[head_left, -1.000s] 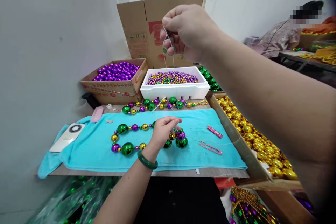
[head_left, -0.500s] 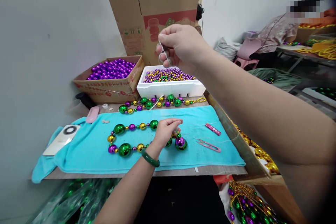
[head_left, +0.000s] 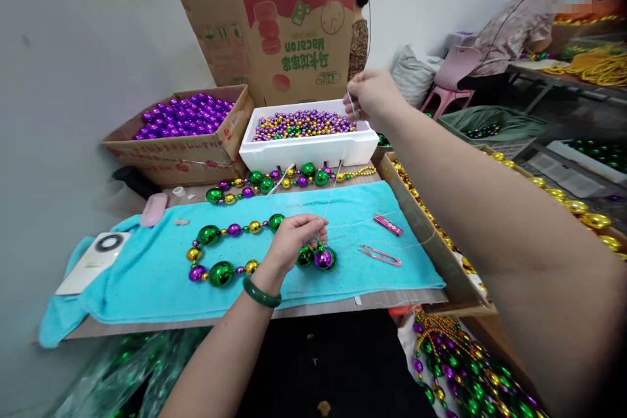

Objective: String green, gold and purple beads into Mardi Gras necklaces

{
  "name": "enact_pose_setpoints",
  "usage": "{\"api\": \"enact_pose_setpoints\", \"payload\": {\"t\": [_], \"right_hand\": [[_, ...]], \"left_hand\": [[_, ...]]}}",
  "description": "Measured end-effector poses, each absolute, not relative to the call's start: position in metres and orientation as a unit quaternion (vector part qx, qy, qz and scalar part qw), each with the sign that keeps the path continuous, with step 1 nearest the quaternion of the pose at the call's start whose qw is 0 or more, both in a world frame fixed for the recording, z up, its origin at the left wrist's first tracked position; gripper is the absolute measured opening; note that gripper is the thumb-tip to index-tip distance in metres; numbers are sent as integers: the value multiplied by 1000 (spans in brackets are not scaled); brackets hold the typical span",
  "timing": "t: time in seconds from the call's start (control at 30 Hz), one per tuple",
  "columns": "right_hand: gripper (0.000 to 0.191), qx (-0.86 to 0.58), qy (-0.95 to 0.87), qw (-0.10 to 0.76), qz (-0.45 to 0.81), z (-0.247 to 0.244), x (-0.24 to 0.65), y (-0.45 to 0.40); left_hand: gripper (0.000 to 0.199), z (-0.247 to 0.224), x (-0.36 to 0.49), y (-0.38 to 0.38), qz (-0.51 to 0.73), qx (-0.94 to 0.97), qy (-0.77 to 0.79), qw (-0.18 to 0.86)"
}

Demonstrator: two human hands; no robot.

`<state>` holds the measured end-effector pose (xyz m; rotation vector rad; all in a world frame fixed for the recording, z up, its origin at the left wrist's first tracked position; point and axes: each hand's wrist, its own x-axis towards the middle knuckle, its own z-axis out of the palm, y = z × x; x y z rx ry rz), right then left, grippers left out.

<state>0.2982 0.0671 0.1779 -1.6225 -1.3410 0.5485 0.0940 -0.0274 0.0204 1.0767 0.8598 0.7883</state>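
My left hand (head_left: 296, 241), with a green bangle at the wrist, pinches the end of a bead necklace (head_left: 221, 273) just above the turquoise towel (head_left: 161, 300). The necklace loops to the left in shiny green, purple and gold beads. Raised in front of the white foam box, my right hand (head_left: 372, 96) is closed on a thin clear string (head_left: 334, 188). That string slants down to my left fingers. Right of my left hand lie pink thread snips (head_left: 381, 256) and a small dark pink packet (head_left: 388, 225).
A second bead strand (head_left: 266, 185) lies behind the towel. Beyond it stand a carton of purple beads (head_left: 171, 160) and a foam box of small beads (head_left: 308, 151). A box of gold beads (head_left: 441, 245) borders the right side. One co-worker (head_left: 509, 36) sits back right.
My right hand has moved right and lower in view, and the string to my left hand now shows as a straight slant. The camera view has shifted; my left hand keeps its pinch.
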Motion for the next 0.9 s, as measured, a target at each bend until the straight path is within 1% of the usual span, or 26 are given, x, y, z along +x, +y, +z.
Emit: {"api": "enact_pose_setpoints", "payload": {"t": [0.03, 0.07, 0.1, 0.2, 0.3, 0.4, 0.53, 0.6, 0.67, 0.77, 0.83, 0.9], "right_hand": [[16, -722, -564, 365, 164, 164, 309, 65], [17, -774, -588, 217, 89, 149, 320, 59], [14, -791, -589, 151, 68, 133, 330, 52], [18, -801, -594, 41, 63, 79, 346, 16], [19, -776, -617, -22, 130, 24, 345, -31], [23, -767, -618, -48, 165, -20, 339, -72], [27, -764, -620, -31, 177, -53, 338, -102], [26, -766, -619, 2, 174, -62, 341, -107], [25, -768, -617, 27, 171, -68, 343, -107], [20, -762, -625, 21, 168, -72, 345, -105], [16, -757, -633, 17, 162, -73, 347, -104], [13, -754, -636, 33, 161, -71, 350, -104]], "left_hand": [[25, 19, 95, -27, 357, 486, 394, 694], [24, 17, 95, -26, 359, 486, 401, 688], [24, 15, 95, -26, 361, 486, 410, 682], [23, 10, 93, -24, 363, 497, 431, 660], [20, 8, 92, -21, 373, 526, 431, 632], [17, 8, 92, -17, 392, 548, 420, 608], [17, 7, 92, -13, 422, 558, 428, 572], [17, 7, 92, -13, 425, 571, 450, 540], [16, 8, 93, -14, 422, 607, 479, 474], [15, 8, 94, -15, 408, 662, 508, 370], [16, 8, 95, -16, 395, 673, 517, 351], [18, 6, 96, -16, 388, 671, 518, 361]]}}
